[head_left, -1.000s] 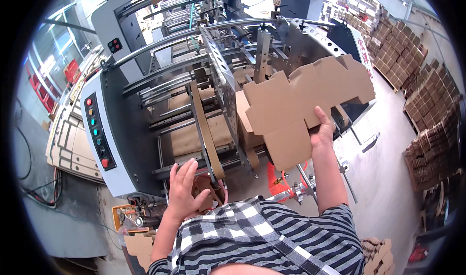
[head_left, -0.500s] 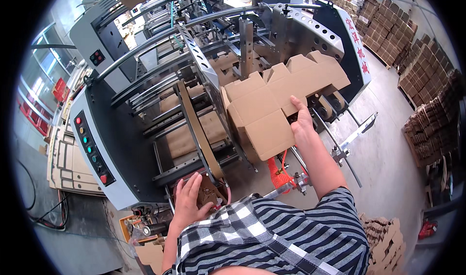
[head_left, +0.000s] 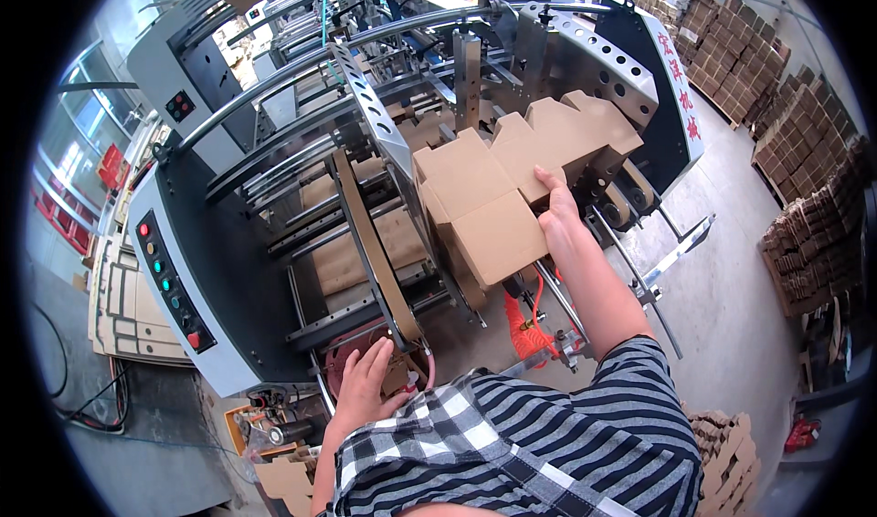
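A flat die-cut cardboard box blank [head_left: 480,202] with cut flaps lies tilted on the feed end of a large machine, and its edges suggest more blanks beneath. My right hand [head_left: 559,214] grips its near right edge, thumb on top, the other fingers hidden under the board. Low at the near end of a tan belt [head_left: 365,234], my left hand [head_left: 361,385] is open with fingers stretched, holding nothing that I can see. A perforated metal side plate [head_left: 370,106] stands left of the blank.
A control panel with lit buttons [head_left: 166,284] faces me at left. Below the blank hang an orange coiled hose [head_left: 523,330] and metal rods. Stacked cardboard [head_left: 740,42] lines the right side. More cut blanks [head_left: 731,458] lie by my right elbow.
My right hand and the cardboard blank have shifted slightly away from me and to the left, further onto the machine. My left hand stays low by the belt, fingers a little more spread.
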Available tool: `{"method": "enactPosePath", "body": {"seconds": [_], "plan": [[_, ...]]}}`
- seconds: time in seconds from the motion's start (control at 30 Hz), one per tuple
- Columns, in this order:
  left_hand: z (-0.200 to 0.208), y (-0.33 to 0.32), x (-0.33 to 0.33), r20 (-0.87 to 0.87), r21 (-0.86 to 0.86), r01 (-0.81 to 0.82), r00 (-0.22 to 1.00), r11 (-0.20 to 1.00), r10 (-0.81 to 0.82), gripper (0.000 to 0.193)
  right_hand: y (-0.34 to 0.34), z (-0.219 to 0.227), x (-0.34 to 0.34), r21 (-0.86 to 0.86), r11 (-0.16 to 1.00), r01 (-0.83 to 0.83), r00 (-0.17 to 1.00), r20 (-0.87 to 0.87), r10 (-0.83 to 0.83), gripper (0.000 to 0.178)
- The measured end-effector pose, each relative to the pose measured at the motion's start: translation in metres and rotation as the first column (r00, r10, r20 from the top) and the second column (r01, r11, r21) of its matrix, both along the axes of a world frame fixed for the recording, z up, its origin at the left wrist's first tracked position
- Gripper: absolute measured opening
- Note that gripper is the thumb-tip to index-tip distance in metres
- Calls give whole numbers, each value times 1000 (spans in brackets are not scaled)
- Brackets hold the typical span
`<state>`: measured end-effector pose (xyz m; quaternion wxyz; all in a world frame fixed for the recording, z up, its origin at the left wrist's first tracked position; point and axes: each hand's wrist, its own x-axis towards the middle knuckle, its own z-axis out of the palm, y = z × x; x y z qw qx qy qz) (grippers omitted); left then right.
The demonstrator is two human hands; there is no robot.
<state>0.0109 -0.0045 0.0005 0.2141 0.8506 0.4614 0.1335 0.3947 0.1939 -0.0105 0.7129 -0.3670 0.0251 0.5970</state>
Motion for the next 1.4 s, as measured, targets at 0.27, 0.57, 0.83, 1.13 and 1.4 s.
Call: {"method": "enactPosePath", "body": {"seconds": [0.27,0.57,0.83,1.13,1.4], "plan": [[-1,5,2,-39,-26,-11,999,1000,10,97,31,7,-5,-23,1000,3,998,66,-2,49],[1,4,5,-51,-27,-27,998,999,25,93,78,-8,-12,-45,999,-29,998,47,31,44],[-8,5,5,-34,-56,-30,999,998,28,96,107,-30,-6,-128,992,-18,993,114,33,36],[-11,5,5,-3,-66,-4,1000,998,4,94,62,25,6,-458,768,-448,693,366,621,68],[-10,6,9,-44,-108,-1,999,994,-4,90,64,21,9,-558,695,-453,567,421,708,77]]}}
